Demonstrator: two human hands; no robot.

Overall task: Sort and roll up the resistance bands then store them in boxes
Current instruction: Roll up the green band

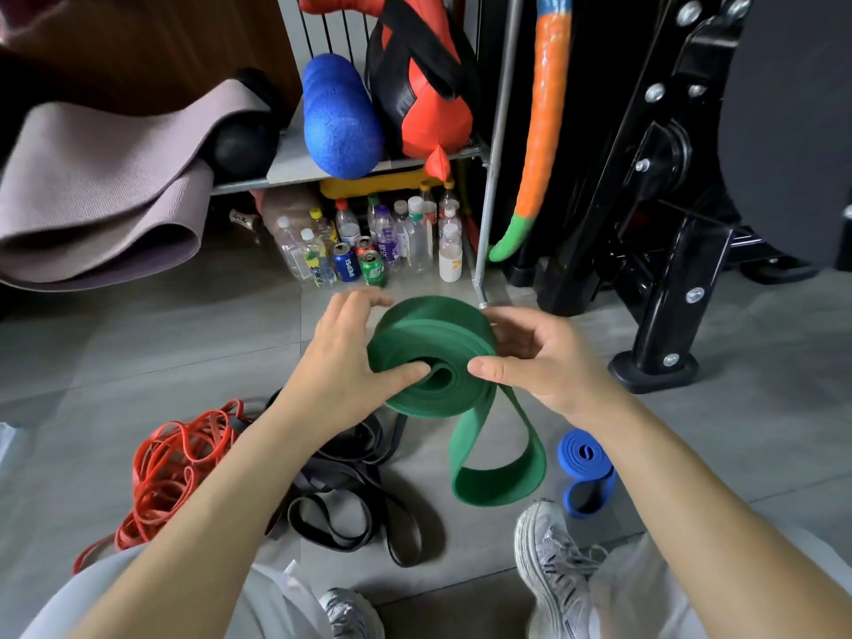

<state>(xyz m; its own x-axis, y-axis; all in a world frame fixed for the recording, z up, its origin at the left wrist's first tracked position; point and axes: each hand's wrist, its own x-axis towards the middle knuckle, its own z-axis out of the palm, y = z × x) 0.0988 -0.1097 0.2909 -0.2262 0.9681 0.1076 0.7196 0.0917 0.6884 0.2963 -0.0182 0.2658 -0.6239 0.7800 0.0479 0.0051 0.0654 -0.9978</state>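
Green resistance band sat mid-air, half coiled, left hand and right hand pinching its sides, tail dangling; looked floppy, grippy rubber, probably springs loose unless squeezed at the coil.

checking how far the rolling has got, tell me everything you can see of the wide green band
The wide green rubbery resistance band is matte and flat, mostly wound into a thick coil held in the air between both hands, left hand and right hand, thumbs pressing near its centre. A loose loop hangs down unrolled above the floor.
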